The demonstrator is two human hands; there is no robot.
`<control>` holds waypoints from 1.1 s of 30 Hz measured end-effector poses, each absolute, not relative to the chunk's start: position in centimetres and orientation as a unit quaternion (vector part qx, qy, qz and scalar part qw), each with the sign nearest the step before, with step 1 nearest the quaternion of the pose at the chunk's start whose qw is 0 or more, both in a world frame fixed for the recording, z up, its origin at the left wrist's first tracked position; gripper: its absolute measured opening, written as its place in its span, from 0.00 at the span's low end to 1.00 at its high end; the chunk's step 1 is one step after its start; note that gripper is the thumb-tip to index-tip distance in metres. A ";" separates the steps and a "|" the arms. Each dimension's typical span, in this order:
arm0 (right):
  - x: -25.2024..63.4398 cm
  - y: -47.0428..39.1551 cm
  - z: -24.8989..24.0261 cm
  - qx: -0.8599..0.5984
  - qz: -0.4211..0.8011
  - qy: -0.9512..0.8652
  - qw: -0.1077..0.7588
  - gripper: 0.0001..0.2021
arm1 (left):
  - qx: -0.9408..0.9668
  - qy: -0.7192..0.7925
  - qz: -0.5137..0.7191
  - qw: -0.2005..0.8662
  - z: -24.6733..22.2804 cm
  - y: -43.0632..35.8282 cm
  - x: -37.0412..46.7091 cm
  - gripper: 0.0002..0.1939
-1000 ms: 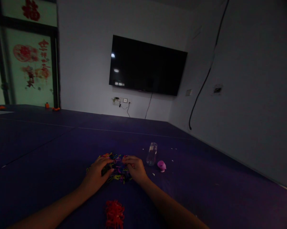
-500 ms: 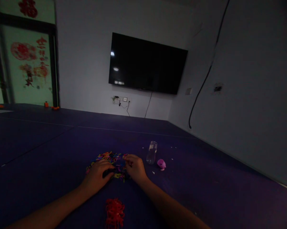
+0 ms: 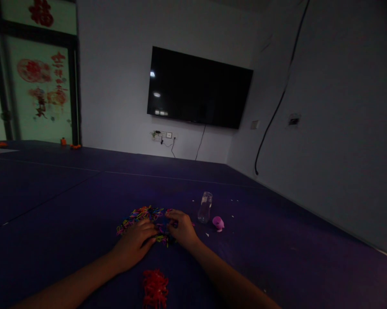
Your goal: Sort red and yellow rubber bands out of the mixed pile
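A loose pile of multicoloured rubber bands (image 3: 142, 213) lies on the purple surface in the head view. My left hand (image 3: 134, 243) rests at the pile's near left side, its fingers stretched out over the bands and the thumb apart. Across from it, my right hand (image 3: 183, 229) is at the pile's right side with curled fingers drawn together; whatever they pinch is too small and dark to make out. Nearer to me, between my forearms, sits a separate heap of red bands (image 3: 155, 288).
A clear bottle (image 3: 205, 208) stands uncapped right of my right hand, beside a pink lid-like piece (image 3: 218, 223). Small white scraps (image 3: 207, 234) dot the surface. Orange objects (image 3: 75, 146) lie far left. A television (image 3: 198, 88) hangs on the back wall.
My left hand has flattened, its fingers lower and straighter over the bands. The fingers of my right hand have shifted slightly at the pile's edge. The red heap, bottle and pink piece stay put.
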State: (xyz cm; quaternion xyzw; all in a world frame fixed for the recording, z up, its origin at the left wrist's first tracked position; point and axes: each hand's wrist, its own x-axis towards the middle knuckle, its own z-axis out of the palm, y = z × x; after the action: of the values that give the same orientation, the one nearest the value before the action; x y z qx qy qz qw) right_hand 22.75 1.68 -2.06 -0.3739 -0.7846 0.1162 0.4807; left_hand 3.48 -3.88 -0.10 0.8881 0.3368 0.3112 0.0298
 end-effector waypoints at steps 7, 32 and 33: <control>22.6 1.6 -1.7 -0.369 0.109 -0.772 0.506 0.15 | 0.891 0.329 0.312 0.018 -0.4 -3.7 3.4 0.13; 21.4 -2.9 0.0 -0.166 -0.067 -0.899 0.399 0.14 | 0.399 0.296 0.437 0.750 -0.1 -2.6 3.1 0.13; 21.4 -3.1 0.1 -0.164 -0.066 -0.901 0.396 0.14 | 0.383 0.293 0.435 0.760 -0.1 -2.6 3.1 0.12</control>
State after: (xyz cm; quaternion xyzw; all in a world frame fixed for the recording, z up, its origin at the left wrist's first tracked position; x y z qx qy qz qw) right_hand 21.38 -3.06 0.11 -0.1644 -0.9009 -0.0659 0.3962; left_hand 3.11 -2.59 -0.13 0.3834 0.2932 0.4349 0.7602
